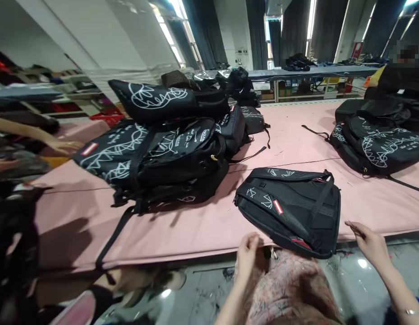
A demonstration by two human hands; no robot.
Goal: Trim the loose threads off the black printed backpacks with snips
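A black backpack (290, 207) with white line drawings and red-and-white tags lies on the pink-covered table in front of me, its straps facing up. Its near corner reaches the table's edge. My left hand (248, 255) is just off the bag's lower left side, fingers curled together; whether anything is in them is hidden. To the right of the bag, apart from it, is my right hand (370, 243). Its fingers are bent toward the thumb around a small dark thing that I cannot make out.
Several black backpacks (168, 153) are piled on the left of the pink table (283, 131). More backpacks (385, 140) lie at the right, near another person. At the far left, a person's hand (65, 145) rests by the pile. A loose strap (116, 234) hangs over the near edge.
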